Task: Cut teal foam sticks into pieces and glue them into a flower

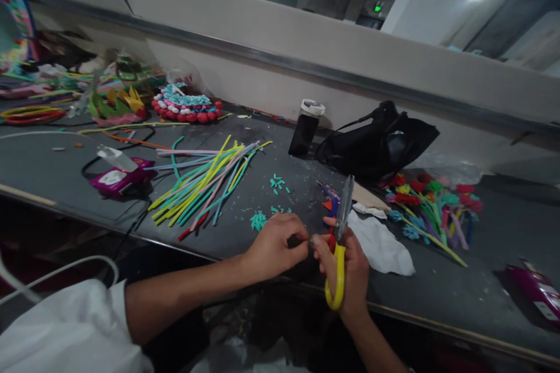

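Note:
My right hand (355, 271) is wrapped around scissors (336, 280) with a yellow handle, their grey blades pointing up and away from me. Its thumb and finger also come together at the tip beside my left hand. My left hand (275, 247) is closed in a pinch, thumb against forefinger; whatever sits between them is too small to name. Just beyond it on the dark table lie a pile of short teal cut pieces (258, 220) and more scattered teal bits (277, 183). A blue and orange glue gun (331, 201) lies behind the scissors.
Left of my hands lies a bundle of coloured fuzzy stems (210, 183), near a purple device (120, 180). A dark bottle (303, 131) and black bag (376, 143) stand behind. To the right are white cloth (380, 243), fuzzy flowers (441, 207) and another purple device (536, 291).

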### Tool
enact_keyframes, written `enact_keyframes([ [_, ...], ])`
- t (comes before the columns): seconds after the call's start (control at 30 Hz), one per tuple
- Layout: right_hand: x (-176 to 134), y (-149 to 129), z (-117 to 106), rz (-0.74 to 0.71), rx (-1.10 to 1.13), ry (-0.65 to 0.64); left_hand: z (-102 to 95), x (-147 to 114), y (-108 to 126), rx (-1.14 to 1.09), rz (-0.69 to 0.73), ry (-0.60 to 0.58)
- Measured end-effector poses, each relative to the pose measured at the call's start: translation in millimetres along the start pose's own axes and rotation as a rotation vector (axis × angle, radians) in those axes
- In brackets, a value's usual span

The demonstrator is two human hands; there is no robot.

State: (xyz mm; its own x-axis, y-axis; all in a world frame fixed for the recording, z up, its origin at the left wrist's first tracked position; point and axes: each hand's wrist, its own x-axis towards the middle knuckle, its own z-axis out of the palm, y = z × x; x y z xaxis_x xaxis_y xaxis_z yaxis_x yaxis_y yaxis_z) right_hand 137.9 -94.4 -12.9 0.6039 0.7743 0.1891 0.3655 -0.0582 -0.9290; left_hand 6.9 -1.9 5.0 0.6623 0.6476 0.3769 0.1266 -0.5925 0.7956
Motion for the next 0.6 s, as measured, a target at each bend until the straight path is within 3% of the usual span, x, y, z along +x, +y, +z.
enact_keyframes([
  [0.13, 1.9, 0.0, -1.4, -0.032, -0.053, 0.000, 0.2, -2.7, 1.0, 0.138, 0.097, -0.038],
  [0.27, 6.2, -0.6, -7.2, -0.038, -0.061, 0.042, -4.0, -0.1, -2.9, 0.041, 0.007, 0.001],
  [0.43, 9.0, 2.1, -12.4, -0.088, -0.041, 0.046, -11.0, 5.7, -8.9, 0.034, 0.029, -0.078],
  [0.5, 8.5, 2.9, -12.0, -0.133, -0.086, 0.039, -11.6, 7.3, -8.0, -0.064, -0.029, -0.112],
  [0.6, 7.3, 3.6, -10.2, -0.251, -0.194, 0.018, -9.7, 9.1, -4.6, -0.300, -0.250, -0.210],
])
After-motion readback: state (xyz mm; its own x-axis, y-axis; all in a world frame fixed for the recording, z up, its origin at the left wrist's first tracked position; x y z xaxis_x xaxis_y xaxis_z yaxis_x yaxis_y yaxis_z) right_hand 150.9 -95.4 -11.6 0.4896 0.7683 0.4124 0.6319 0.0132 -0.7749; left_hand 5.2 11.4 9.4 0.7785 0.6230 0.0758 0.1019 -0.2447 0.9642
